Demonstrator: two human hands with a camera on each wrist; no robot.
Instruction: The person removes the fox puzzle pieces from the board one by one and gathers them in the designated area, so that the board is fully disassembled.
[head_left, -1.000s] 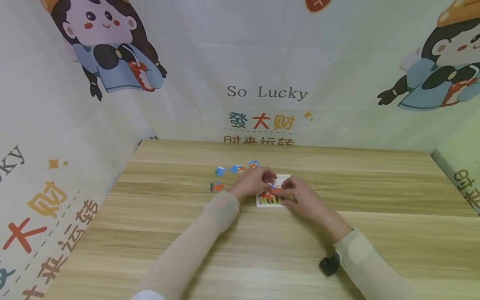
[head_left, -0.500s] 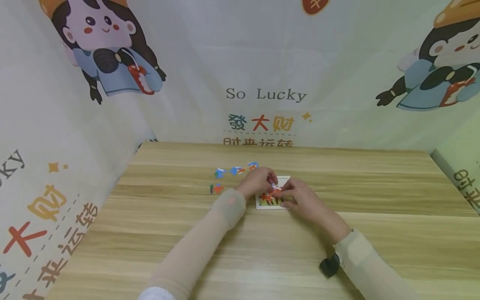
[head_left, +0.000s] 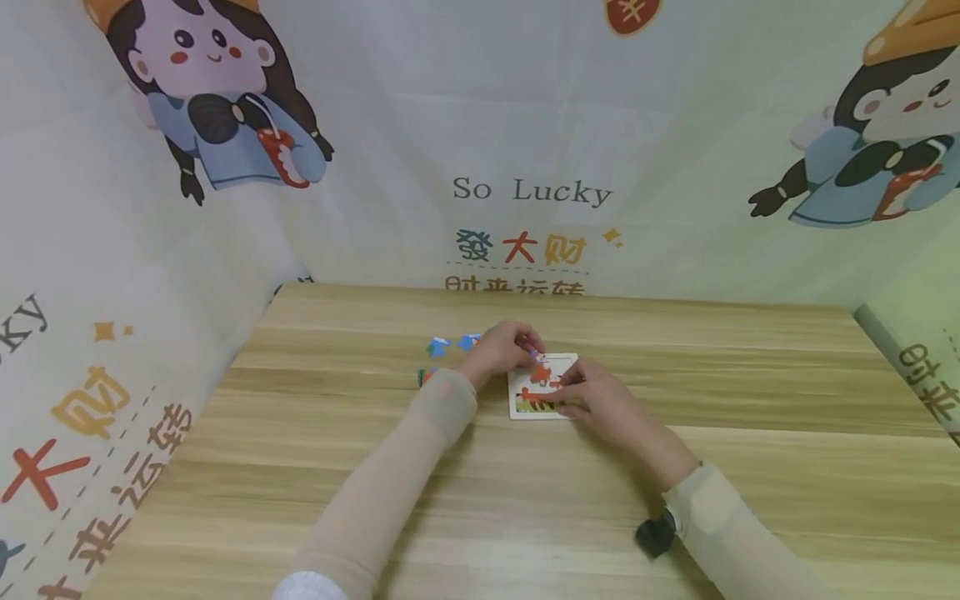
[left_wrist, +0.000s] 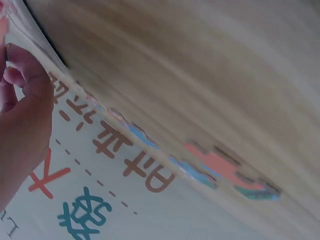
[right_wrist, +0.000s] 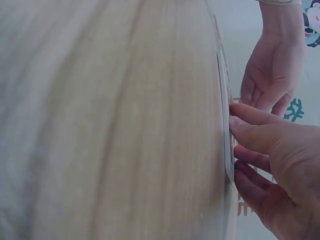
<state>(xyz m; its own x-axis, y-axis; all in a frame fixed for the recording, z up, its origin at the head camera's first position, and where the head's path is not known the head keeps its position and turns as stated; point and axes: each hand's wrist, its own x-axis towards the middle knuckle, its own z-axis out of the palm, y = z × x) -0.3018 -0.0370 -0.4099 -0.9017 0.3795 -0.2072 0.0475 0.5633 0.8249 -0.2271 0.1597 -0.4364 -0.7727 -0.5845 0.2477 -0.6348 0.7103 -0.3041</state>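
Note:
A small white-bordered puzzle board (head_left: 522,415) lies on the wooden table, with an orange and green striped picture part (head_left: 536,402) along its near side. My left hand (head_left: 506,346) is over the board's far left corner and pinches an orange-red puzzle piece (head_left: 541,372) by its upper edge. In the left wrist view, only a pinkish-red bit of that piece (left_wrist: 4,25) shows at the fingertips. My right hand (head_left: 603,402) rests its thumb and fingertips on the board's right side, covering part of it. The right wrist view shows these fingertips (right_wrist: 235,120) against the board's surface.
Left of the board lie loose puzzle pieces: a blue and green one (head_left: 438,347), another blue one (head_left: 468,342) and an orange and green one (head_left: 424,377), partly hidden by my left arm. A printed cloth (head_left: 375,208) hangs behind the table (head_left: 480,517).
My left hand has moved left and away from my right fingers, with the orange-red piece at its fingertips. More of the board shows. My right hand has stayed nearly in place.

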